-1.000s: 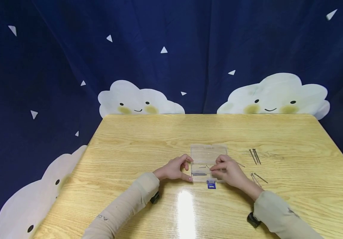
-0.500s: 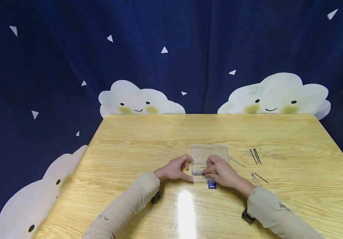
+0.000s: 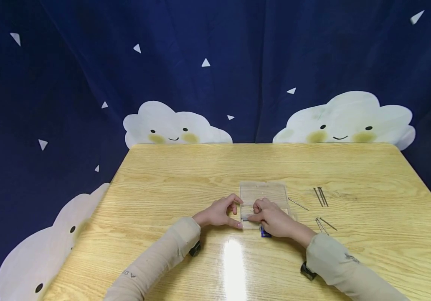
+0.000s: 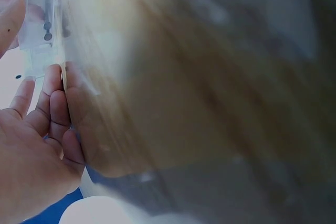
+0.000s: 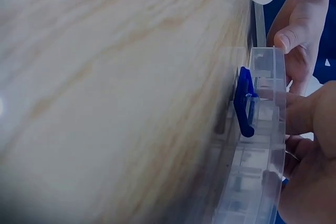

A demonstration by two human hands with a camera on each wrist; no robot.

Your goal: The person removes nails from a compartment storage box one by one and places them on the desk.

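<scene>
Left hand (image 3: 220, 212): spread, clear box (image 3: 257, 193) edge at its right. Right hand (image 3: 276, 219): over box, grip indeterminable. Wooden table (image 3: 174, 175) extends beyond both; curtain (image 3: 178, 79) farther.

In the head view, the right hand (image 3: 275, 220) covers the middle of the clear box (image 3: 263, 193) and part of its blue latch (image 3: 265, 233); whether it pinches a nail cannot be told. The nails (image 3: 245, 220) inside, partly hidden under it, are too small to count. The left sleeve (image 3: 155, 261) runs off at seven o'clock — its lettering (image 3: 128, 274) unreadably small — and the right sleeve (image 3: 351, 267) at four. In the left wrist view, the table (image 4: 184, 108) blurs and the left hand (image 4: 42, 150) is cut off at eight; in the right wrist view, the clear box leaves at five.
</scene>
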